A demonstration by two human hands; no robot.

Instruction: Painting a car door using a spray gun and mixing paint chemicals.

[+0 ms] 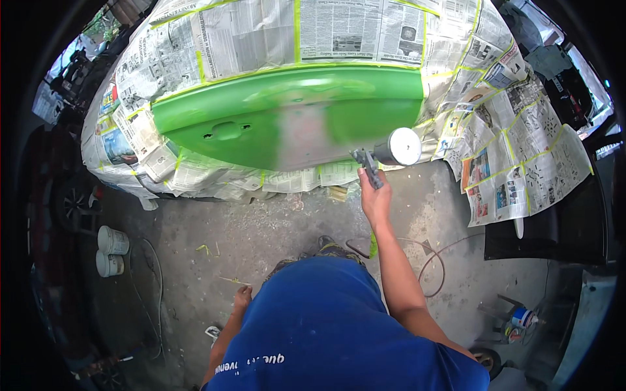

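Observation:
My right hand (375, 199) is raised and grips a spray gun (385, 156) with a round silver cup on top, its nozzle aimed left at a car door panel (287, 117). The panel is bright green with a grey, less covered patch near its lower middle. Newspaper (261, 32) held by yellow tape masks the car all around the panel. My left hand (242, 298) hangs low by my knee, fingers loosely curled, holding nothing I can make out.
Two white buckets (112, 251) stand on the concrete floor at the left. An air hose (435, 260) loops on the floor to my right. Small cans and a stand (518, 319) sit at the lower right. A dark car (59, 195) is at the far left.

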